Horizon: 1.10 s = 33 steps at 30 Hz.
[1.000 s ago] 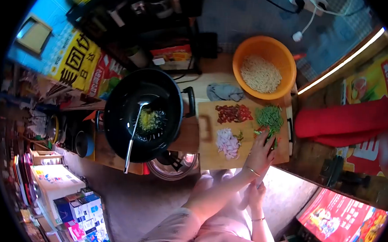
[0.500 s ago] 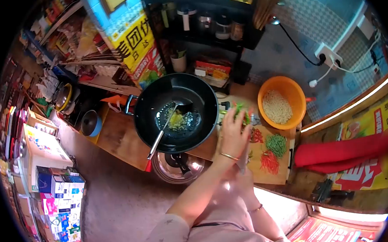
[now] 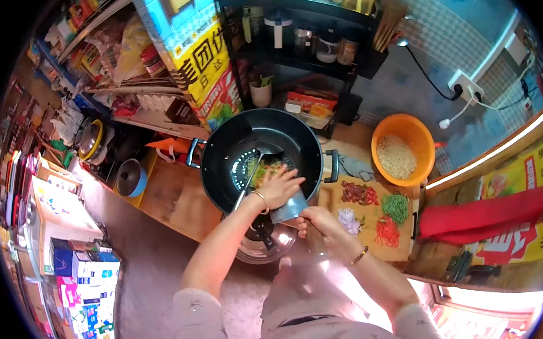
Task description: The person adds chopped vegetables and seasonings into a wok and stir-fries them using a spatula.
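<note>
My left hand [image 3: 277, 189] is over the near right part of the black wok [image 3: 281, 129], fingers spread. Beside its palm is the broad blade of a cleaver [image 3: 290, 208], whose handle my right hand [image 3: 321, 226] grips at the wok's near right edge. Chopped green and reddish bits and yellowish minced pieces [image 3: 260, 173] lie in the wok, partly hidden by my left hand. A metal-handled ladle [image 3: 248, 184] leans in it. On the cutting board [image 3: 331, 198] are dark red pieces [image 3: 359, 193], green strips [image 3: 396, 208], red strips [image 3: 387, 231] and pale chopped onion [image 3: 349, 221].
An orange basin [image 3: 429, 149] of noodles stands behind the board, near a grey cloth [image 3: 355, 167]. A glass lid [image 3: 275, 248] is below the wok. A black shelf [image 3: 290, 66] with jars rises behind, and a red cloth [image 3: 482, 214] lies at the right.
My left hand has moved from the board to over the wok, and its fingers have spread. My right hand has brought the cleaver along. Green and reddish bits now show in the wok.
</note>
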Available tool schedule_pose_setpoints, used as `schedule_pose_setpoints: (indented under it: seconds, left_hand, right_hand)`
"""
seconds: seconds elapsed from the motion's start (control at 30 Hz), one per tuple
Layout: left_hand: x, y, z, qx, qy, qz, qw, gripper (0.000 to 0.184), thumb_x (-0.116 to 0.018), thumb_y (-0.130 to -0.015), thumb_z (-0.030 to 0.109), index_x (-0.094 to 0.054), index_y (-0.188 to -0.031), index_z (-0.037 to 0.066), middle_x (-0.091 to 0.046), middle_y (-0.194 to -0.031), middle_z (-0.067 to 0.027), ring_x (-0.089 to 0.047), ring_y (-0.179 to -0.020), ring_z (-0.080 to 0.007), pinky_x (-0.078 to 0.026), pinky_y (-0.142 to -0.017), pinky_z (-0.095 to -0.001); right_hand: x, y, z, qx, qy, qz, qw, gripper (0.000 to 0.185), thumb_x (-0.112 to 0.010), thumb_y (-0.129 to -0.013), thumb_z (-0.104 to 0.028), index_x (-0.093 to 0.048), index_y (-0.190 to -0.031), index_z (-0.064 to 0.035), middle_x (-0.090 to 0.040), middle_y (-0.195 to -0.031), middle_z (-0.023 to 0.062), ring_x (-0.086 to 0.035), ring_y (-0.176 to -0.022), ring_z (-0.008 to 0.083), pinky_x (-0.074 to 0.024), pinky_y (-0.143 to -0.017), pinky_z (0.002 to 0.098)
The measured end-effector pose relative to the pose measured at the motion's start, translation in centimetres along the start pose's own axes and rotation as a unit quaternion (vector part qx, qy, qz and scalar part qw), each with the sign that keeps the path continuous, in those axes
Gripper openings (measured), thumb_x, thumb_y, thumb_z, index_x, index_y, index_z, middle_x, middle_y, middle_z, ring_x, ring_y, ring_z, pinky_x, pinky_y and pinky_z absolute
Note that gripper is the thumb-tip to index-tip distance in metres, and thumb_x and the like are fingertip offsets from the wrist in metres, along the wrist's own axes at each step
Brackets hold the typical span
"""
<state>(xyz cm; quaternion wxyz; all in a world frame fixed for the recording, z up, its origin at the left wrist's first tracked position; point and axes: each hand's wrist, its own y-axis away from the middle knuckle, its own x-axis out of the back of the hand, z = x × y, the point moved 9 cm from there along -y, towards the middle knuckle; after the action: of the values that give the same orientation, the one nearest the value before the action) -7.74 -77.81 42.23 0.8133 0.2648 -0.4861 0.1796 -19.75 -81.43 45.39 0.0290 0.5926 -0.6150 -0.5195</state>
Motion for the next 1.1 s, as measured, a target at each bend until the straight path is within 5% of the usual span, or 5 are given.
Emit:
schedule_pose_setpoints:
  seconds: [0.27,0.47,0.63,0.87,1.1]
  left_hand:
    - [3.9,-1.5,-4.8,0.035,-0.294,0.089,0.951,0.038,-0.044,-0.088,0.026,-0.048,-0.124,0.014,-0.039,-0.135,-0.0103,-0.028,-0.129,-0.0286,-0.023,-0.102,-0.0536]
    - [13.7,1.4,9.7,-0.043,0.058,0.347,0.935,0.027,-0.054,-0.083,0.009,-0.056,-0.11,0.001,-0.053,-0.115,-0.0184,-0.049,-0.108,-0.0335,-0.038,-0.092,-0.0397]
    - [-0.3,-1.0,20.6,-0.099,0.269,0.23,0.93,0.032,-0.052,-0.083,0.007,-0.051,-0.115,0.001,-0.052,-0.117,-0.018,-0.048,-0.111,-0.0324,-0.036,-0.095,-0.0383]
    - [-20.1,-10.8,27.0,-0.052,0.303,0.145,0.94,0.042,-0.05,-0.087,0.019,-0.042,-0.124,0.0,-0.043,-0.127,-0.0205,-0.041,-0.119,-0.0343,-0.031,-0.101,-0.04]
    - [-21.1,-18.4,29.0,-0.088,0.216,0.167,0.958,0.049,-0.053,-0.085,0.023,-0.04,-0.128,0.003,-0.038,-0.132,-0.0193,-0.037,-0.121,-0.0352,-0.03,-0.101,-0.0417]
  right_hand:
    - [5.2,8.2,0.3,0.052,0.199,0.022,0.978,0.017,-0.048,-0.089,-0.015,-0.046,-0.076,-0.0044,-0.05,-0.062,0.0014,-0.048,-0.049,0.0093,-0.0429,-0.045,0.024]
    - [21.4,13.6,5.1,0.207,0.14,0.196,0.948,0.024,-0.048,-0.091,-0.02,-0.047,-0.076,-0.002,-0.051,-0.06,0.0024,-0.047,-0.047,0.0095,-0.0406,-0.046,0.0236]
    - [37.1,19.5,10.8,0.252,-0.026,0.465,0.848,0.022,-0.054,-0.09,-0.024,-0.05,-0.081,-0.0034,-0.045,-0.053,0.0001,-0.043,-0.043,0.0088,-0.0363,-0.04,0.0236]
    - [47.6,20.1,15.2,0.223,-0.112,0.494,0.833,0.019,-0.054,-0.09,-0.022,-0.05,-0.084,-0.004,-0.044,-0.053,-0.0005,-0.042,-0.041,0.0084,-0.0366,-0.039,0.023]
    - [51.1,18.7,10.3,0.231,-0.014,0.531,0.815,0.02,-0.051,-0.091,-0.021,-0.047,-0.081,-0.0043,-0.045,-0.053,0.0004,-0.043,-0.041,0.0089,-0.0361,-0.038,0.0232]
